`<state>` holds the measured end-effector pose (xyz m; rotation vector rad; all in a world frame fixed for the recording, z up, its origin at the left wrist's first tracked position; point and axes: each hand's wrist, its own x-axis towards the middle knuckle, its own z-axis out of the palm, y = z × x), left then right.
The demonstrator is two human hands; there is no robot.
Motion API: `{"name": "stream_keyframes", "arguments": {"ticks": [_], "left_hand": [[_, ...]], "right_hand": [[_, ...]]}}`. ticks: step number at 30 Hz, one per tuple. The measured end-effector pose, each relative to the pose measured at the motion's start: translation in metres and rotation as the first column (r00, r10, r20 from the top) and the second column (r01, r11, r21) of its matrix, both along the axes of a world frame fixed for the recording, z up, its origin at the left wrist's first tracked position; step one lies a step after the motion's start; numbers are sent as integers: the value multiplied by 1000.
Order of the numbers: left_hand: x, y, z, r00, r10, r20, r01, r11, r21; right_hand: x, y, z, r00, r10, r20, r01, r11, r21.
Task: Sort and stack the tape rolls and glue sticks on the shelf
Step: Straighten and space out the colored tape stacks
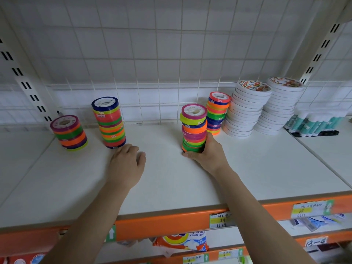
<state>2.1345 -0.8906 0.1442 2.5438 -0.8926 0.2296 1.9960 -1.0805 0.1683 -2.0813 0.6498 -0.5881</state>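
Note:
Several stacks of coloured tape rolls stand on the white shelf (171,178). My right hand (206,151) grips the base of a leaning stack (194,126) near the middle. Behind that one stands another coloured stack (217,113). My left hand (127,162) rests on the shelf with loosely curled fingers, just in front of a tall stack (109,122), holding nothing. A shorter stack (69,132) sits at the far left. Two tall piles of white tape rolls (245,109) (280,107) stand at the right, with glue sticks (312,124) lying beside them.
A wire grid and white tiled wall close off the back. Slotted uprights (24,82) (320,54) flank the shelf. The front edge is an orange rail with price labels (312,208). Packaged goods (182,242) sit on lower shelves.

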Motion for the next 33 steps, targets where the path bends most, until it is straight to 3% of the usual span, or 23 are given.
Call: {"name": "stream_keyframes", "arguments": {"ticks": [8,33], "left_hand": [[-1,1,1,1000,-8,23,8,1000,-8],[-4,1,6,1000,-10,-8,10,1000,9]], "right_hand": [[0,3,8,987,70,143,-83,993,89],[1,3,4,991,2,137,-12,997,78]]}}
